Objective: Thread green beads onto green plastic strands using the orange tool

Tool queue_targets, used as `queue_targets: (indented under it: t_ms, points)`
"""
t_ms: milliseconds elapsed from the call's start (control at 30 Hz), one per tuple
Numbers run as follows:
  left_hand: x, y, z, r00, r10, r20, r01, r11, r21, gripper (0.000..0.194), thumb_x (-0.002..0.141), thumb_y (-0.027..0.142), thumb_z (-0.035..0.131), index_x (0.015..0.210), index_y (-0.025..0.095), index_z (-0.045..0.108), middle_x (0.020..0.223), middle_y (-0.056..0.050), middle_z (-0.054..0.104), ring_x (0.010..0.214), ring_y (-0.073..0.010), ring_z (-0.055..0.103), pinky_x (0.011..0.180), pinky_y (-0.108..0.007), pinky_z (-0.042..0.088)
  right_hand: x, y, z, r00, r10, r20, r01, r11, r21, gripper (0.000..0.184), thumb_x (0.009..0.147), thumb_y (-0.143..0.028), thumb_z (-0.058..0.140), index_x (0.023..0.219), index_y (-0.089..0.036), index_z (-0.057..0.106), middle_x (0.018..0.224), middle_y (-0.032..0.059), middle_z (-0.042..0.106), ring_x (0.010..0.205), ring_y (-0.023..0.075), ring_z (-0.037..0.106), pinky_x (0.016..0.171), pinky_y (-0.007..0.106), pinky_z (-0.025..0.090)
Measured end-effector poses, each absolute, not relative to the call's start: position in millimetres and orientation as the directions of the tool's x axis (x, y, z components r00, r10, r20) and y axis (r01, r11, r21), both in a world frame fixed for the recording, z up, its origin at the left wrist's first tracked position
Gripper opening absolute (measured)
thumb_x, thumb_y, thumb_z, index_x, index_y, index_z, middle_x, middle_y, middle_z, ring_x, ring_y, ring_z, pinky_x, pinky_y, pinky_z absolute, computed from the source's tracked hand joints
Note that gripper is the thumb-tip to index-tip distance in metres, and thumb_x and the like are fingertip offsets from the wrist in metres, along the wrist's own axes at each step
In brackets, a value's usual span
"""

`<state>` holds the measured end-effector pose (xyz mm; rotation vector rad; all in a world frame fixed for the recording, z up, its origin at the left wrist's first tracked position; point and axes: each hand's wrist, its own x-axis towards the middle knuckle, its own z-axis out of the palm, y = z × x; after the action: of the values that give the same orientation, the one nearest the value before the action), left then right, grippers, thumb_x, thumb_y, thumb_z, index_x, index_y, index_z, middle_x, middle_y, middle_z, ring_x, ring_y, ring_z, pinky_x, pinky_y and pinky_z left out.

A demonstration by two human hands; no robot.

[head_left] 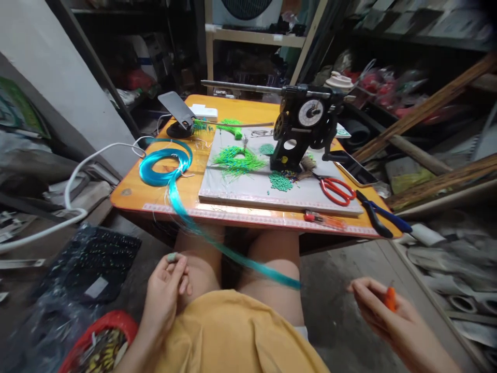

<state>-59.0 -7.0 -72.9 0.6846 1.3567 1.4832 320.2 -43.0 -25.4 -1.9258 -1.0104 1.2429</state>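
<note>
My left hand [167,282] hovers over my left thigh, thumb pressed to curled fingers. A small pale green wrap circles one of its fingertips; whatever it pinches, if anything, is too fine to make out. Out to the right, beside my thigh, my right hand [382,305] is closed around a small orange-handled tool [390,299], mostly hidden by the palm. A flat bundle of turquoise strands [233,255] runs from a coil [149,173] on the table, across my lap, and ends over my right thigh. Neither hand touches the bundle.
On the orange table [132,181], a white board [240,191] carries a black hand-cranked winder [295,124], green beads [281,181], bright green strands [236,160] and red scissors [337,190]. Pliers [375,212] lie at the right edge. A red basket [128,324] stands lower left.
</note>
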Motion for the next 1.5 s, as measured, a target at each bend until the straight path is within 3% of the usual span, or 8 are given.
queue_targets:
  t_ms: [133,267,500,600,767,1133,1367,1500]
  points:
    - [-32,-13,-49,-0.345,0.935,-0.078,-0.176,0.018,0.984,0.029,0.077,0.026,0.081,0.099,0.025,0.062,0.088,0.003,0.069,0.041,-0.0056,0.055,0.034,-0.015,0.045,263,-31,-8,-0.046,0.979,-0.198,0.536,-0.143,-0.832,0.045,0.094,-0.059,0.05,0.073,-0.02,0.059,0.066,0.0007,0.052,0.061,0.0158,0.048,0.056,0.026,0.038]
    - [-10,-6,-8,0.283,0.937,0.207,0.24,-0.278,0.93,0.03,0.084,0.013,0.071,0.112,0.023,0.072,0.098,-0.005,0.076,0.059,-0.012,0.068,0.067,-0.024,0.06,195,-2,18,-0.388,0.919,-0.061,0.602,0.203,-0.773,0.034,0.102,-0.036,0.042,0.072,-0.02,0.05,0.071,0.0,0.057,0.068,0.0147,0.053,0.065,0.026,0.04]
    - [-27,16,-7,0.121,0.983,0.137,0.353,-0.171,0.92,0.012,0.09,0.023,0.066,0.081,0.021,0.073,0.067,0.001,0.071,0.051,-0.0122,0.067,0.05,-0.017,0.053,185,91,67,-0.579,0.811,0.083,0.552,0.465,-0.692,0.031,0.102,-0.027,0.044,0.075,-0.018,0.057,0.066,-0.0017,0.06,0.061,0.0113,0.054,0.057,0.021,0.039]
    - [-29,18,-15,0.04,0.98,0.195,0.406,-0.194,0.893,0.007,0.087,0.026,0.07,0.083,0.023,0.075,0.069,0.0,0.074,0.055,-0.0144,0.069,0.056,-0.02,0.056,185,148,72,-0.483,0.815,0.319,0.711,0.578,-0.4,0.025,0.1,-0.022,0.047,0.088,-0.015,0.067,0.084,0.0061,0.07,0.076,0.0168,0.063,0.07,0.026,0.047]
    - [-20,23,-5,0.082,0.941,0.329,0.377,-0.335,0.863,0.016,0.087,0.019,0.067,0.072,0.022,0.071,0.067,-0.002,0.067,0.062,-0.0163,0.067,0.059,-0.022,0.054,160,211,59,-0.549,0.779,0.303,0.739,0.621,-0.261,0.036,0.09,-0.001,0.05,0.118,-0.013,0.069,0.129,0.0153,0.066,0.103,0.0248,0.066,0.089,0.036,0.048]
    - [-19,25,-15,-0.013,0.99,0.137,0.187,-0.132,0.973,0.018,0.085,0.022,0.068,0.068,0.021,0.071,0.069,-0.003,0.066,0.061,-0.0171,0.064,0.062,-0.025,0.052,179,213,51,-0.606,0.738,0.298,0.713,0.669,-0.208,0.02,0.097,-0.017,0.057,0.087,-0.016,0.074,0.089,0.0085,0.074,0.082,0.0189,0.067,0.073,0.027,0.046]
    - [-11,24,-11,-0.125,0.992,-0.001,-0.069,-0.008,0.998,0.025,0.082,0.039,0.074,0.065,0.022,0.07,0.07,-0.005,0.068,0.072,-0.0219,0.067,0.079,-0.033,0.057,189,199,54,-0.574,0.73,0.37,0.73,0.661,-0.173,0.016,0.094,-0.014,0.059,0.09,-0.017,0.074,0.109,0.0103,0.071,0.084,0.0187,0.069,0.073,0.029,0.049]
    - [-6,27,2,-0.141,0.987,-0.072,-0.262,0.033,0.965,0.024,0.083,0.043,0.074,0.072,0.022,0.068,0.07,-0.001,0.063,0.061,-0.0166,0.064,0.058,-0.027,0.056,190,194,56,-0.564,0.723,0.399,0.748,0.652,-0.126,0.016,0.093,-0.011,0.058,0.091,-0.017,0.072,0.11,0.01,0.069,0.08,0.0182,0.068,0.07,0.03,0.05]
